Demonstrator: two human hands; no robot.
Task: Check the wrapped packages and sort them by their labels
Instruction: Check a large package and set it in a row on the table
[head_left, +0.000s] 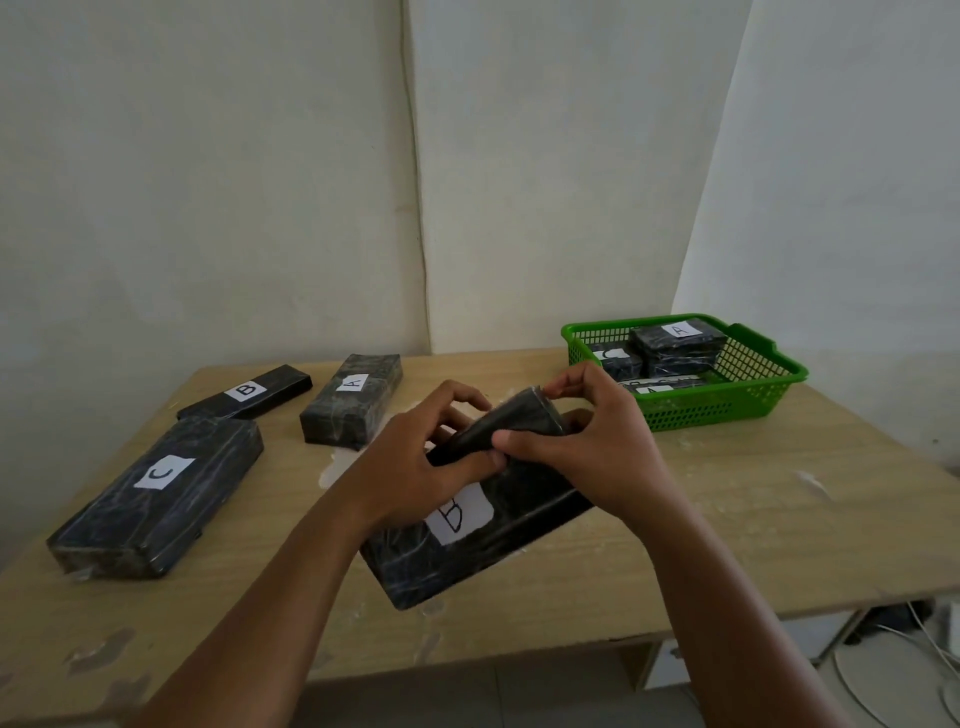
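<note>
Five black wrapped packages lie or are held outside the basket: a big one labelled C (156, 496) at the left of the wooden table (753, 530), a slim one labelled B (247, 393) behind it, a thick one labelled A (353, 400) beside that, a large one labelled B (483, 530) in the middle, and a small one (511, 428) held just above the large B.

The green basket (748, 384) at the right rear holds three more packages that show, with labels A, C and A.

The left hand (415, 457) and right hand (592, 441) both curl round the small package, fingers pinching its ends. It is shiny, black and film-wrapped; its label is not visible.
</note>
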